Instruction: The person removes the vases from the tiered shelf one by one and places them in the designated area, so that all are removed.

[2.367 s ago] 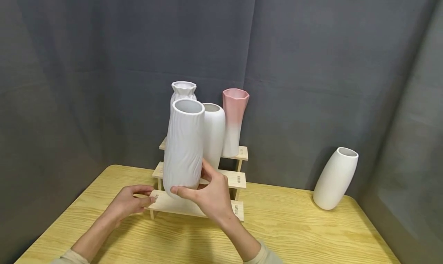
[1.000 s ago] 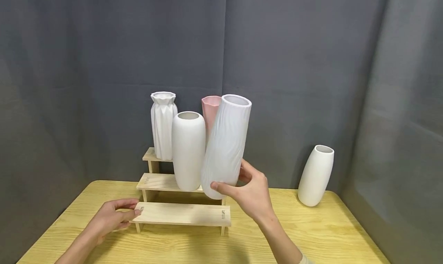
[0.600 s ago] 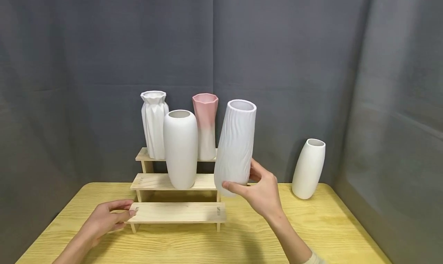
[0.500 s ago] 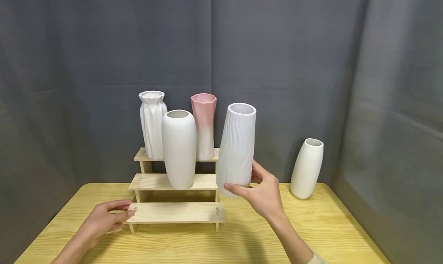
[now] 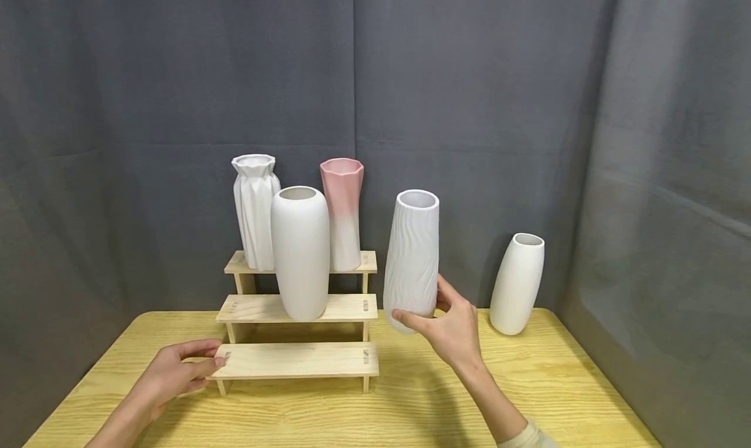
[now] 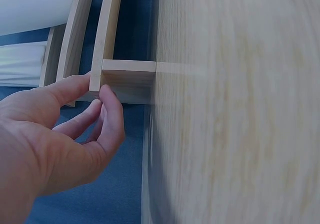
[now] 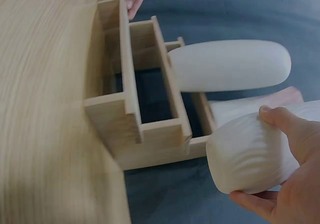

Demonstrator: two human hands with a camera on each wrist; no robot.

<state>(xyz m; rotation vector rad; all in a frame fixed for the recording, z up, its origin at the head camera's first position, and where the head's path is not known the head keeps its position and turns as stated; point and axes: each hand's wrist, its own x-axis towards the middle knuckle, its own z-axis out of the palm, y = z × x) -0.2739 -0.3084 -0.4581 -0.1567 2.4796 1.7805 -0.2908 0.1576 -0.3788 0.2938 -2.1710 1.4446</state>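
Observation:
My right hand (image 5: 448, 324) grips a white vase with a wavy ribbed surface (image 5: 412, 259) low on its body, thumb in front. The vase leans slightly, raised just right of a three-tier wooden stand (image 5: 293, 362). In the right wrist view its base (image 7: 225, 169) faces the stand. My left hand (image 5: 176, 373) pinches the left end of the stand's lowest board (image 6: 100, 58) between thumb and fingers. A smooth white vase (image 5: 301, 252) stands on the middle tier. On the top tier are a pleated white vase (image 5: 255, 213) and a pink-and-white vase (image 5: 344, 213).
Another smooth white vase (image 5: 517, 283) stands tilted at the back right of the wooden table (image 5: 328, 422). Grey curtains (image 5: 469, 76) hang close behind and along both sides. The stand's lowest board carries no vase.
My right hand has carried the ribbed vase from in front of the stand to its right side, then a little lower. My left hand keeps its pinch on the board. The head view has turned right.

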